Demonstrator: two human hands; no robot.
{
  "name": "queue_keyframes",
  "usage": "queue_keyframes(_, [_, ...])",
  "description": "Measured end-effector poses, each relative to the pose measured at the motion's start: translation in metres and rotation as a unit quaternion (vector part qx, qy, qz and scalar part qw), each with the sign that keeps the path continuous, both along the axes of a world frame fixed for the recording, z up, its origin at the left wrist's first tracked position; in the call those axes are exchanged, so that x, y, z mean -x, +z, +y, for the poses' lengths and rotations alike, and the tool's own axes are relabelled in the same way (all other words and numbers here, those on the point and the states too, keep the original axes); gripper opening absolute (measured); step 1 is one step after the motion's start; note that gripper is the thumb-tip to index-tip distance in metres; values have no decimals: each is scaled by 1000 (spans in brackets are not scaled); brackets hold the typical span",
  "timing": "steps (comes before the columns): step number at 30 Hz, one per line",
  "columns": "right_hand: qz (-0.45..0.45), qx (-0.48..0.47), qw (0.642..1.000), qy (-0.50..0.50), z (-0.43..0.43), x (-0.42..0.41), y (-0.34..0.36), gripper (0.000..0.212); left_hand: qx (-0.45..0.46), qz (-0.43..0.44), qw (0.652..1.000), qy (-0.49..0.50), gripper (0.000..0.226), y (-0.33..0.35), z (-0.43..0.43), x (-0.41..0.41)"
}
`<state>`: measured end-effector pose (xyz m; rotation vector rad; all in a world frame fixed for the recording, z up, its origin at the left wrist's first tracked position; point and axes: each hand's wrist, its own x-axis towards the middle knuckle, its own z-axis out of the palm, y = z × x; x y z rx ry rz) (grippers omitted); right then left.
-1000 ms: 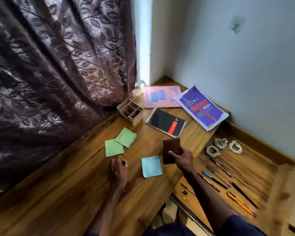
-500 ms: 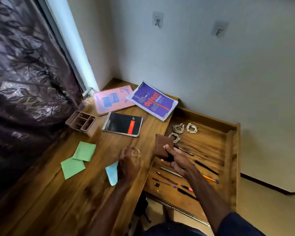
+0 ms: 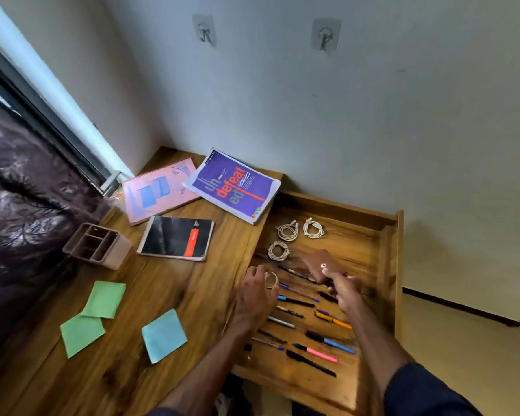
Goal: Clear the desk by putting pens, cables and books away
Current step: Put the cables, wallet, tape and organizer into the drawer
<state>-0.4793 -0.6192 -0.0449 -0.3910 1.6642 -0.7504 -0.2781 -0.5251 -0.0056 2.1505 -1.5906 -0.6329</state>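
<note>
Pens (image 3: 315,352), multicoloured, lie rowed on the lower bench (image 3: 357,244); swung over them now, the right hand (image 3: 344,291) pinches a brown leather pouch (image 3: 317,261), the left hand (image 3: 254,295) grips a tan ring (image 3: 271,279): packing looks next

**Fig.** Single view, head-worn wide-angle cam: looks fwd and steeply down from above the near edge of the desk (image 3: 174,283), facing the wall (image 3: 312,115) corner. Close to lens, low-centre: left hand (image 3: 254,295), right hand (image 3: 344,291). Curtain (image 3: 21,205) at frame left, floor (image 3: 463,340) at right.
</note>
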Motion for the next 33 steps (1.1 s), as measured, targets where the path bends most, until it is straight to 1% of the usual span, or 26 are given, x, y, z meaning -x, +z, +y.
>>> queue_keyframes(4, [53, 28, 997, 42, -47, 6, -17, 31, -16, -17, 1000, -15, 39, -8, -31, 11])
queue_keyframes(10, [91, 4, 987, 131, -89, -2, -48, 28, -43, -15, 999, -6, 38, -24, -60, 21])
queue_keyframes(12, [128, -8, 981, 144, -92, -2, -57, 29, -54, -17, 998, -4, 39, -30, -63, 22])
queue_keyframes(16, [165, -16, 975, 149, -95, 4, -66, 45, -61, -26, 998, -12, 36, -40, -69, 25])
queue_keyframes(19, [236, -18, 953, 187, -89, 9, -65, 41, -65, -25, 997, -25, 37, -47, -73, 33])
queue_keyframes(21, [276, 20, 941, 197, -74, 10, -61, 31, -70, -14, 997, -28, 38, -50, -76, 40])
queue_keyframes(22, [269, 53, 940, 204, -66, 11, -59, 26, -73, -10, 997, -31, 39, -50, -78, 45])
queue_keyframes(23, [241, 89, 941, 220, -58, 12, -58, 20, -74, -6, 997, -35, 40, -51, -82, 51])
queue_keyframes(24, [194, 113, 945, 239, -50, 13, -57, 14, -75, 0, 996, -40, 41, -52, -85, 56])
queue_keyframes(26, [70, 109, 955, 269, -34, 15, -50, 12, -77, 8, 995, -57, 40, -53, -91, 67])
queue_keyframes(27, [26, 102, 956, 274, -28, 18, -46, 15, -75, 8, 995, -72, 39, -53, -94, 73])
queue_keyframes(28, [10, 106, 956, 275, -24, 22, -43, 16, -72, 4, 993, -89, 39, -53, -96, 77])
queue_keyframes(29, [15, 117, 955, 274, -22, 27, -41, 17, -69, 1, 992, -105, 39, -53, -99, 81])
queue_keyframes(33, [62, 127, 948, 284, -27, 46, -32, 33, -62, -4, 984, -169, 48, -51, -106, 95])
